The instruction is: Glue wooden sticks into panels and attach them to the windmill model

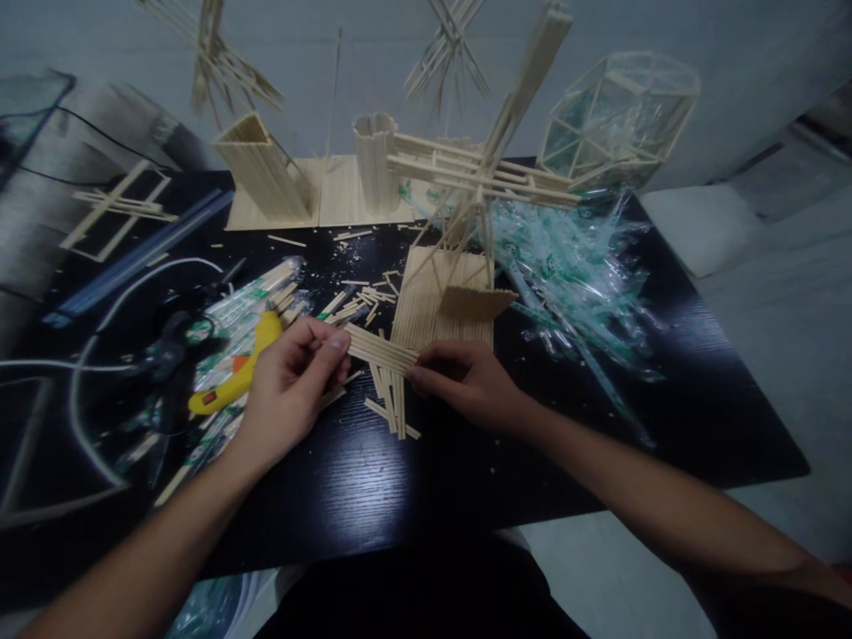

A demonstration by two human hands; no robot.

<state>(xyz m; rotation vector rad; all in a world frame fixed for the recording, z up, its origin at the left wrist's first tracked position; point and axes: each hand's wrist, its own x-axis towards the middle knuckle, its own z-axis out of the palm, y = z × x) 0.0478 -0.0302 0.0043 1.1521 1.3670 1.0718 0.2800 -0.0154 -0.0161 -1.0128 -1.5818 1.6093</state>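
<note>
My left hand (296, 377) and my right hand (466, 382) each pinch one end of a small bundle of thin wooden sticks (381, 349), held level just above the black table (399, 479). More cut sticks (390, 404) lie loose under the bundle. Directly behind it stands a flat panel of glued sticks (436, 306), part of a tall stick windmill model (493, 169). A yellow glue gun (236, 373) lies just left of my left hand.
Stick-built boxes and a tube (373, 160) stand on light boards at the back. A faceted stick-and-film dome (619, 120) sits back right above a heap of clear plastic wrappers (579, 284). Cables and wrapped stick packs (256, 297) crowd the left side.
</note>
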